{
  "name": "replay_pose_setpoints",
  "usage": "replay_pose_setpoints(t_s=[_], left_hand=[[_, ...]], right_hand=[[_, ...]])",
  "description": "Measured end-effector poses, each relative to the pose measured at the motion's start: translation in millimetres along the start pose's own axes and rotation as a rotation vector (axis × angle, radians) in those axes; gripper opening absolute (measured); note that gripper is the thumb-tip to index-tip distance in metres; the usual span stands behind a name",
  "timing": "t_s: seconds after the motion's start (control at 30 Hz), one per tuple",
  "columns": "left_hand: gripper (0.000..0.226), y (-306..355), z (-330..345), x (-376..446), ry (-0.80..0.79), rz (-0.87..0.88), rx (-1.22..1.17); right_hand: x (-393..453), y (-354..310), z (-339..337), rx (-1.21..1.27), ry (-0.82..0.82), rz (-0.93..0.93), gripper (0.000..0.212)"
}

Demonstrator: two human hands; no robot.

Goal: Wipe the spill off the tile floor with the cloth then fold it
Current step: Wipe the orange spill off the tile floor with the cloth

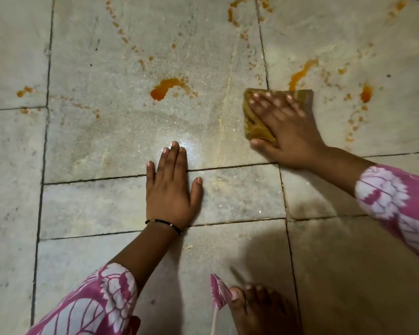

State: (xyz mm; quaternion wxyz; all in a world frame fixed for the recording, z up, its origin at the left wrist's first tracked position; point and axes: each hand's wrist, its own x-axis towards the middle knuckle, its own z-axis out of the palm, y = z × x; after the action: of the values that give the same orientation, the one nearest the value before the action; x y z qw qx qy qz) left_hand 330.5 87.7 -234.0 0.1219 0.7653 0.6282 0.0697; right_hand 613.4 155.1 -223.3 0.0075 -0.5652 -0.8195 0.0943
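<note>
Orange spill: wet orange liquid [166,89] lies in blobs, streaks and dotted arcs over the pale stone tile floor [102,131], mostly across the far half of the head view.
Cloth: small ochre-brown wad of cloth [253,122], stained, flat on the floor at centre right, just below an orange streak [300,73].
Right hand: right hand [286,126] pressed flat on the cloth, fingers straight and spread; slightly blurred. It pins the cloth and does not grip it.
Left hand: left hand [171,187] flat on bare tile near centre, fingers straight and together, holding nothing; it looks like a brace for the body.
Step in hand: wiping, by my reading. Most of the spill is still there.
Doing it well: keep the palm weight even over the cloth, pull each stroke inward from the outer dots, and turn to a cleaner face once it is soaked, or it will likely smear.
Grout lines: dark joints [264,56] run through the mess; liquid may sit in them and need a stroke along the line.
Around: pink-and-white floral sleeves [94,305] on both arms, thin black bracelet [163,224] at the left wrist, bare foot [259,308] at the bottom edge.
In the way: nothing stands between cloth and stains; the braced left hand is well apart from the nearest blob.
</note>
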Motion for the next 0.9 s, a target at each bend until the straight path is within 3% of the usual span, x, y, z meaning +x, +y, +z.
replay_pose_setpoints(t_s=[0.13,0.23,0.33,0.43,0.53,0.73,0.9], left_hand=[[0.067,-0.1,-0.4,-0.5,-0.003,0.0,0.001],[0.067,-1.1,0.1,0.1,0.0,0.002,-0.001],[0.067,-1.6,0.1,-0.2,-0.001,-0.001,-0.004],[0.067,-0.3,-0.5,0.0,-0.01,-0.002,-0.005],[0.067,0.7,-0.5,0.7,-0.018,-0.006,-0.002],[0.068,-0.6,-1.6,0.6,-0.027,-0.006,-0.009],[0.067,-2.1,0.2,0.3,-0.044,0.015,-0.001]], right_hand=[[4.3,-62.2,-6.0,0.058,-0.131,-0.258,0.081],[-41.2,-51.2,-0.4,0.035,-0.18,-0.405,0.079],[-53.5,-17.7,-4.3,-0.047,-0.158,-0.317,0.087],[-28.0,8.8,-10.5,-0.083,-0.104,-0.099,0.089],[17.3,-5.4,-8.9,-0.083,-0.046,0.04,0.09],[-7.7,-76.9,12.2,-0.078,-0.032,-0.21,0.083],[-110.4,-43.1,14.0,-0.032,-0.095,-0.262,0.077]])
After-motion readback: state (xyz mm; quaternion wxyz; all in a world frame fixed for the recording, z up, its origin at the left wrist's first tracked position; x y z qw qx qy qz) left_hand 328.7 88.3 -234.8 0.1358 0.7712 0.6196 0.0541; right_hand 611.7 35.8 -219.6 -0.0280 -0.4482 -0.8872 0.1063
